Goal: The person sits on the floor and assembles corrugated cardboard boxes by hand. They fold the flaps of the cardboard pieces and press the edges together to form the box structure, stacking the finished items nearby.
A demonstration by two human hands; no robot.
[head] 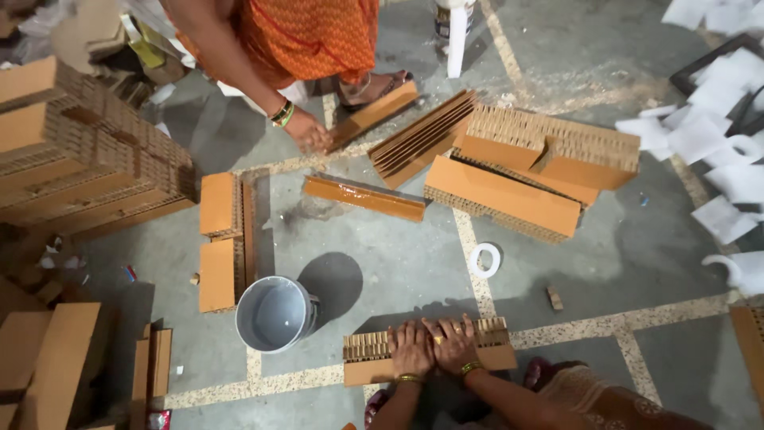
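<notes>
A grey bucket [273, 314] stands on the floor [621, 271], left of the corrugated cardboard block [426, 349]. The left hand [411, 347] and right hand [451, 344] lie flat, fingers spread, pressing down on that block, gripping nothing. Farther right lies a white tape ring [485, 260].

Left hand [411, 348]: gold-coloured bangle seen at the wrist; forearm left bare, no sleeve visible. Right hand [455, 344]: gold-coloured ring seen on one finger, bangles in gold and green worn at the wrist; forearm also uncovered. Fingers on both hands shown bare, no gloves. Patterned cloth in a brown-orange tone seen at the lower right edge, draped near the right arm; a dark pinkish-red fabric fold is visible beside it and another at the lower centre. Finer pattern detail cannot be resolved.
</notes>
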